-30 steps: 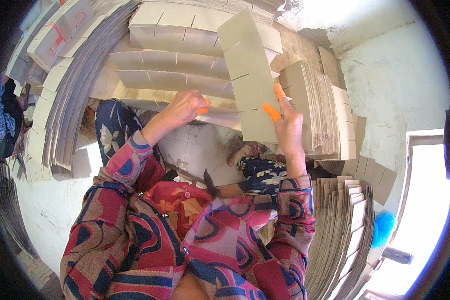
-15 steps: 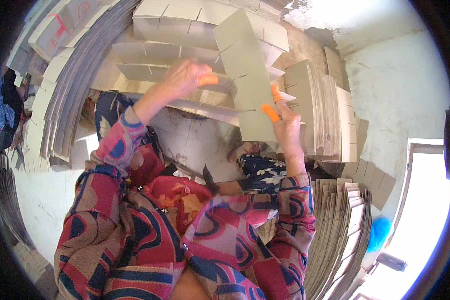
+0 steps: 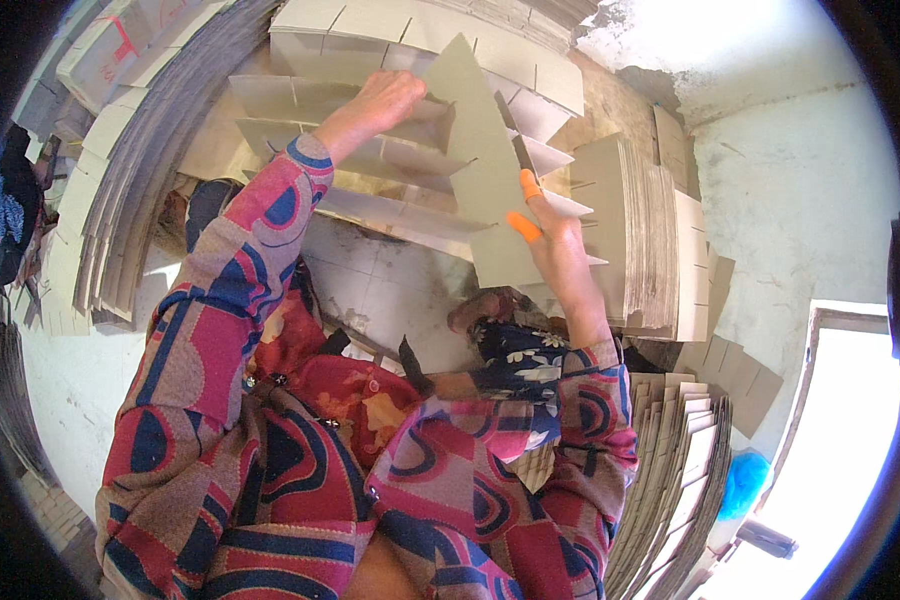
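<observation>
A grey slotted cardboard strip (image 3: 482,170) stands slanted across several long cardboard strips, its slots meeting some of their edges. My right hand (image 3: 558,245), with orange covers on two fingers, grips the right edge of this cross strip near its lower part. Farther off and to the left, my left hand (image 3: 382,102) is closed at the upper edge of a long cardboard strip (image 3: 305,98), close to the cross strip; its fingertips are partly hidden. Nearer to me, two more long strips (image 3: 370,213) run roughly parallel to it.
Stacked slotted cardboard stands at the left (image 3: 155,170) and right (image 3: 630,235). More cardboard pieces (image 3: 660,470) lean at the lower right, near a blue bag (image 3: 744,484) and a bright doorway (image 3: 850,400). A pale wall (image 3: 790,190) bounds the right side.
My left hand has moved away from me to a farther long strip. The cross strip has turned more edge-on and joined farther along, with my right hand still on its edge.
</observation>
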Tool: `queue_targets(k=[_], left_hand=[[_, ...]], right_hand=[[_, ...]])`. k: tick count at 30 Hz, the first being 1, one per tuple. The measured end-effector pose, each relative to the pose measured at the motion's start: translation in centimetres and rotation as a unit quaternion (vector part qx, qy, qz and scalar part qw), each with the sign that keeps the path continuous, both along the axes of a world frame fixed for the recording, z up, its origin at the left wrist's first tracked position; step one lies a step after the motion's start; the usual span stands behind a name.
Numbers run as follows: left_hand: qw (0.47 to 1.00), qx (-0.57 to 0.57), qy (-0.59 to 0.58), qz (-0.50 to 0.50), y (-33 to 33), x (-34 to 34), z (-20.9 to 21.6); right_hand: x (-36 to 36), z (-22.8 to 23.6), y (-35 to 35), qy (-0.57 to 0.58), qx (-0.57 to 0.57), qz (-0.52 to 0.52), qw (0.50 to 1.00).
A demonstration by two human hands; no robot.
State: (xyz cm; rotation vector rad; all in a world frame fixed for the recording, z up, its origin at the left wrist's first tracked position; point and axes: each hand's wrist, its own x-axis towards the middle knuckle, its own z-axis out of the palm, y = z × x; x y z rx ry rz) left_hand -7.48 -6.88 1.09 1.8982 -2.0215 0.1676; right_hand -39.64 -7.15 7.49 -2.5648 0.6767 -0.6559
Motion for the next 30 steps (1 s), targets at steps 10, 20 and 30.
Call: queue_targets(k=[10,20,30], left_hand=[[0.995,-0.062,0.071,-0.014,1.0,0.1,-0.2],[0.978,-0.181,0.097,-0.035,12.2,-2.4,7.4],[0.98,-0.161,0.114,0.013,16.4,-3.9,4.8]], right_hand=[[2.1,-0.4,1.7,0.265,0.023,-0.001,0.964],[-14.6,-2.4,-5.0,0.256,-0.259,-0.4,0.841],[-18.7,-6.8,-7.6,0.239,-0.148,-0.425,0.86]])
